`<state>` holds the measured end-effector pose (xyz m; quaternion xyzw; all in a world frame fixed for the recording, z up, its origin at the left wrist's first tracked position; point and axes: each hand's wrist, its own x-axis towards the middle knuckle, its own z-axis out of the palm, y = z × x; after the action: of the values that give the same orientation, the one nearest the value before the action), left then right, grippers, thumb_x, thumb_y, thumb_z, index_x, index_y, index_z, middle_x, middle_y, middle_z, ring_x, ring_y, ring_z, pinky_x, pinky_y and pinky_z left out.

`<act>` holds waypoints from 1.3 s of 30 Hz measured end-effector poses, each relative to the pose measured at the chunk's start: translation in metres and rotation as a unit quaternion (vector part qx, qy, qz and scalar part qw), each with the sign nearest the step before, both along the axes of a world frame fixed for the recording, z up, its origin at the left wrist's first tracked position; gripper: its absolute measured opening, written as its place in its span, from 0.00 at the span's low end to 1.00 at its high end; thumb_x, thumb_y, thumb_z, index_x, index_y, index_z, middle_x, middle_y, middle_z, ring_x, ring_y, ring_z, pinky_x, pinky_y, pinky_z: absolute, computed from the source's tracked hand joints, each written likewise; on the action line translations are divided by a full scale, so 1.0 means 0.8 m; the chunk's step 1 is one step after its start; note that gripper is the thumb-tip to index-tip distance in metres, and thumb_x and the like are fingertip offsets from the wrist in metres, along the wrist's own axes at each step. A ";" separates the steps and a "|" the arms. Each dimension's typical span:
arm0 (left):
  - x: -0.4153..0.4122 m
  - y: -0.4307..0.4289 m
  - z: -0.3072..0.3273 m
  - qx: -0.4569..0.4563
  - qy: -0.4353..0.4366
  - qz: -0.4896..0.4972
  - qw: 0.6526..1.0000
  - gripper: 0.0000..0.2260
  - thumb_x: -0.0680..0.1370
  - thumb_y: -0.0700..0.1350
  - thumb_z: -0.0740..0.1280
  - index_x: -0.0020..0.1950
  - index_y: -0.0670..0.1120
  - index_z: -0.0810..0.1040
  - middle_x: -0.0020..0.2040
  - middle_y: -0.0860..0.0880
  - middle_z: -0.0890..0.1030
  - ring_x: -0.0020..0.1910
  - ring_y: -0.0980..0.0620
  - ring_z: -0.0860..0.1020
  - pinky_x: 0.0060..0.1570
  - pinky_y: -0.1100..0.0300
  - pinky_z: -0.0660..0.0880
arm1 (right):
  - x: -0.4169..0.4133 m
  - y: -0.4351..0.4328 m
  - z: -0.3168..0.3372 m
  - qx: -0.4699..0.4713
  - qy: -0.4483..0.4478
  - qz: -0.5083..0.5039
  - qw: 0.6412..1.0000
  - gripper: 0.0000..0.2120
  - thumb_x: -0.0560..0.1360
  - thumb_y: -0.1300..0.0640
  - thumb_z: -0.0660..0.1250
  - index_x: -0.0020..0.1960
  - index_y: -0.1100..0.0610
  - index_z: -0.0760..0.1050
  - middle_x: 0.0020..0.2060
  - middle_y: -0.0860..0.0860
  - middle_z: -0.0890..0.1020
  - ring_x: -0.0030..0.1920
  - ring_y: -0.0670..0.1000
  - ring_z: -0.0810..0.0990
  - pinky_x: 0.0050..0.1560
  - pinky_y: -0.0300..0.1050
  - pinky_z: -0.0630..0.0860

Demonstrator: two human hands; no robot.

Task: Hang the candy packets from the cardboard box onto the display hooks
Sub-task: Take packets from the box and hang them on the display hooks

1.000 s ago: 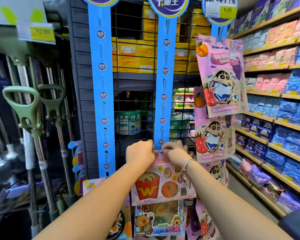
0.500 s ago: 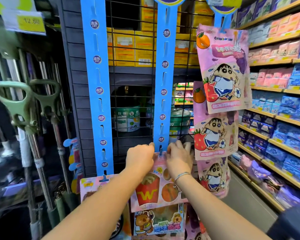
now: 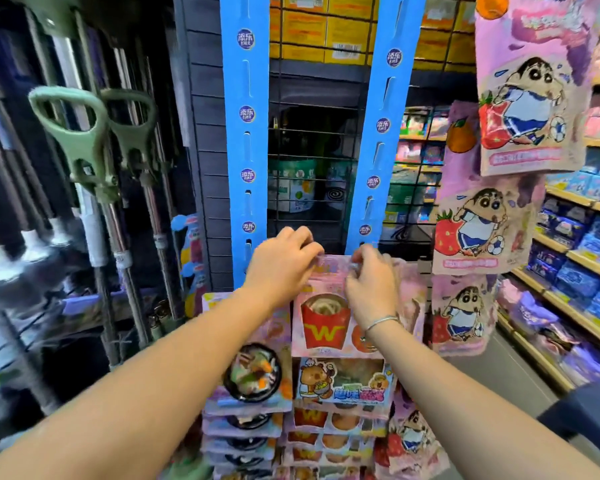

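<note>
Candy packet (image 3: 323,327) hangs with top edge pinched by left grip (image 3: 281,263) and right grip (image 3: 371,285)

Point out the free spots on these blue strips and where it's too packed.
Free: the left blue strip above the bowl packets, and the middle blue strip above the left hand and right hand, which pinch the fries packet. Crowded: the cartoon-boy packets at right and everything below the hands.
</note>
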<state>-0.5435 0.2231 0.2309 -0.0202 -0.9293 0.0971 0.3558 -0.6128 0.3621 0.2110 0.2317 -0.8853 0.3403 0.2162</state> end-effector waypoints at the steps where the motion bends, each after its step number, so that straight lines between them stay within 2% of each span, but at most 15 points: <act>1: 0.010 -0.007 -0.001 0.014 0.003 -0.005 1.000 0.12 0.73 0.50 0.59 0.43 0.48 0.81 0.39 0.49 0.78 0.35 0.46 0.77 0.23 0.61 0.67 | 0.008 -0.007 -0.004 -0.013 0.010 0.008 1.000 0.06 0.70 0.65 0.61 0.47 0.59 0.71 0.46 0.57 0.79 0.51 0.60 0.73 0.50 0.52 0.68; 4: 0.043 -0.031 -0.014 0.029 0.014 -0.009 0.999 0.13 0.74 0.50 0.59 0.45 0.47 0.81 0.41 0.49 0.79 0.36 0.46 0.77 0.24 0.59 0.70 | 0.037 -0.034 -0.014 -0.027 0.069 0.068 0.995 0.05 0.66 0.66 0.61 0.41 0.60 0.72 0.38 0.58 0.79 0.42 0.61 0.76 0.40 0.51 0.68; 7: 0.086 -0.063 -0.036 0.044 0.008 0.016 0.999 0.12 0.74 0.49 0.60 0.45 0.47 0.81 0.42 0.49 0.79 0.38 0.46 0.78 0.26 0.59 0.71 | 0.079 -0.070 -0.026 -0.029 0.087 0.143 0.985 0.06 0.65 0.65 0.61 0.41 0.61 0.74 0.36 0.57 0.79 0.39 0.61 0.76 0.39 0.51 0.70; 10: 0.147 -0.097 -0.065 0.066 -0.013 0.078 0.995 0.13 0.73 0.51 0.58 0.46 0.49 0.81 0.42 0.51 0.80 0.38 0.49 0.78 0.26 0.62 0.70 | 0.136 -0.112 -0.047 -0.027 0.041 0.193 0.980 0.05 0.70 0.66 0.62 0.44 0.61 0.74 0.38 0.57 0.78 0.42 0.59 0.75 0.41 0.51 0.68; 13: 0.211 -0.133 -0.099 0.094 -0.041 0.117 0.988 0.14 0.73 0.51 0.57 0.46 0.49 0.81 0.42 0.52 0.80 0.38 0.50 0.79 0.26 0.63 0.71 | 0.197 -0.151 -0.078 -0.026 -0.014 0.252 0.967 0.04 0.71 0.66 0.63 0.46 0.61 0.73 0.36 0.53 0.74 0.41 0.58 0.75 0.39 0.48 0.67; 17: 0.292 -0.178 -0.159 0.154 -0.106 0.162 0.969 0.12 0.75 0.49 0.61 0.51 0.47 0.81 0.45 0.49 0.80 0.43 0.47 0.80 0.30 0.60 0.74 | 0.271 -0.193 -0.137 0.045 -0.135 0.299 0.944 0.06 0.73 0.64 0.63 0.50 0.60 0.71 0.36 0.50 0.72 0.40 0.58 0.76 0.39 0.50 0.70; 19: 0.336 -0.194 -0.189 0.225 -0.174 0.200 0.937 0.12 0.78 0.48 0.62 0.60 0.47 0.76 0.54 0.48 0.78 0.54 0.45 0.77 0.41 0.54 0.74 | 0.304 -0.209 -0.180 0.112 -0.206 0.297 0.926 0.10 0.73 0.61 0.64 0.54 0.59 0.71 0.39 0.53 0.76 0.44 0.59 0.77 0.41 0.47 0.70; 21: 0.384 -0.214 -0.232 0.267 -0.216 0.246 0.906 0.15 0.80 0.49 0.59 0.66 0.49 0.71 0.60 0.48 0.74 0.61 0.47 0.71 0.50 0.53 0.70 | 0.341 -0.226 -0.231 0.175 -0.282 0.302 0.894 0.14 0.72 0.61 0.65 0.58 0.58 0.70 0.42 0.54 0.78 0.47 0.60 0.79 0.45 0.49 0.74; 24: 0.449 -0.237 -0.303 0.311 -0.282 0.308 0.854 0.17 0.79 0.49 0.60 0.67 0.48 0.68 0.62 0.47 0.72 0.63 0.45 0.71 0.55 0.52 0.70 | 0.387 -0.239 -0.301 0.262 -0.369 0.294 0.842 0.19 0.72 0.62 0.65 0.63 0.58 0.68 0.52 0.58 0.80 0.54 0.59 0.79 0.48 0.47 0.72; 26: 0.494 -0.247 -0.361 0.332 -0.361 0.356 0.795 0.20 0.78 0.49 0.61 0.69 0.47 0.65 0.64 0.46 0.70 0.64 0.44 0.70 0.58 0.50 0.70 | 0.419 -0.242 -0.346 0.299 -0.417 0.287 0.809 0.19 0.73 0.61 0.65 0.63 0.60 0.68 0.56 0.60 0.79 0.56 0.59 0.78 0.47 0.45 0.70; 30: 0.569 -0.255 -0.461 0.372 -0.477 0.393 0.693 0.24 0.77 0.52 0.64 0.70 0.46 0.63 0.69 0.45 0.68 0.68 0.43 0.67 0.65 0.51 0.64 | 0.472 -0.244 -0.430 0.378 -0.478 0.263 0.748 0.19 0.74 0.58 0.65 0.64 0.58 0.69 0.59 0.59 0.78 0.60 0.59 0.76 0.54 0.45 0.70; 33: 0.607 -0.251 -0.523 0.406 -0.505 0.398 0.649 0.24 0.78 0.52 0.62 0.72 0.46 0.63 0.70 0.45 0.67 0.69 0.43 0.66 0.65 0.52 0.64 | 0.497 -0.240 -0.481 0.416 -0.514 0.262 0.703 0.16 0.75 0.57 0.65 0.61 0.57 0.70 0.54 0.57 0.79 0.55 0.56 0.77 0.45 0.43 0.66; 35: 0.622 -0.247 -0.559 0.420 -0.512 0.396 0.636 0.23 0.78 0.51 0.61 0.72 0.47 0.63 0.69 0.45 0.68 0.69 0.43 0.66 0.65 0.52 0.64 | 0.509 -0.238 -0.514 0.422 -0.532 0.259 0.687 0.10 0.74 0.58 0.65 0.55 0.52 0.70 0.41 0.50 0.77 0.48 0.52 0.74 0.42 0.39 0.63; 37: 0.632 -0.242 -0.592 0.444 -0.516 0.393 0.618 0.22 0.79 0.50 0.60 0.72 0.48 0.64 0.70 0.46 0.68 0.69 0.43 0.66 0.66 0.52 0.63 | 0.518 -0.236 -0.550 0.427 -0.550 0.261 0.669 0.11 0.72 0.60 0.67 0.47 0.46 0.68 0.33 0.45 0.70 0.45 0.51 0.71 0.44 0.38 0.63; 39: 0.638 -0.238 -0.626 0.471 -0.513 0.395 0.600 0.21 0.79 0.48 0.59 0.72 0.48 0.64 0.70 0.46 0.68 0.69 0.43 0.66 0.66 0.52 0.62 | 0.524 -0.238 -0.587 0.445 -0.566 0.252 0.646 0.11 0.72 0.59 0.67 0.52 0.49 0.73 0.37 0.49 0.73 0.46 0.52 0.72 0.46 0.38 0.64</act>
<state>-0.0328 0.0328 -0.2699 0.4723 -0.7934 -0.2494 -0.2920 -0.1935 0.1718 -0.2582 0.2764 -0.7876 0.0116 -0.5505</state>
